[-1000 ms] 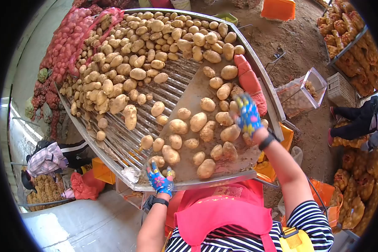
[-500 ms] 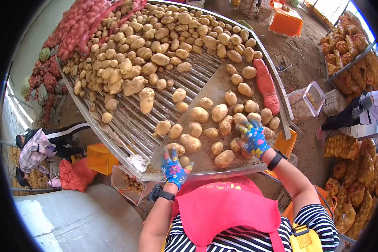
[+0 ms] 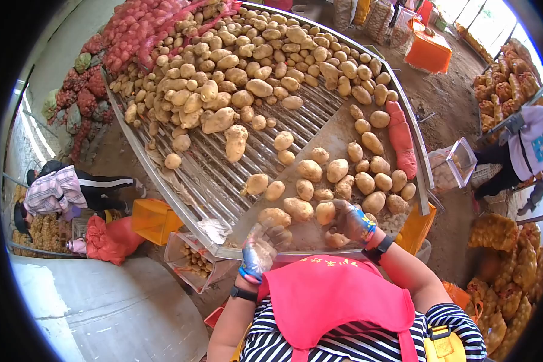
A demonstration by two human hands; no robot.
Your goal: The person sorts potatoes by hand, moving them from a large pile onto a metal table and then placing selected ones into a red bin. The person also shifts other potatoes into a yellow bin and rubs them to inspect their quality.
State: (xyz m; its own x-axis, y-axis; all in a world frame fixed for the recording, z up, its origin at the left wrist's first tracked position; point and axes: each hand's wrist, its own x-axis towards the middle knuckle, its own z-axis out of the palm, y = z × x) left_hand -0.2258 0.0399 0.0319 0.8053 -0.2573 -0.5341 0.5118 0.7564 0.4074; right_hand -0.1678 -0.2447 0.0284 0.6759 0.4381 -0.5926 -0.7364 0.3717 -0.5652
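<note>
Both my hands wear blue flowered gloves with grey palms and rest at the near edge of a flat metal sorting plate strewn with potatoes. My left hand is blurred and turned palm up, its fingers curled just below a potato. Whether it grips anything is unclear. My right hand is cupped, its fingers curled against a potato, with a smaller potato beneath it at the plate's rim. I wear a red apron and a striped shirt.
A roller conveyor carries a heap of potatoes from the far side. A red cloth roll lies along the right rail. Clear bins, orange crates, red net sacks and crouching people surround the table.
Both hands have drawn back toward the near edge. The right came down from the middle of the plate, and the left has turned palm up. The view shifted, so the conveyor sits further right.
</note>
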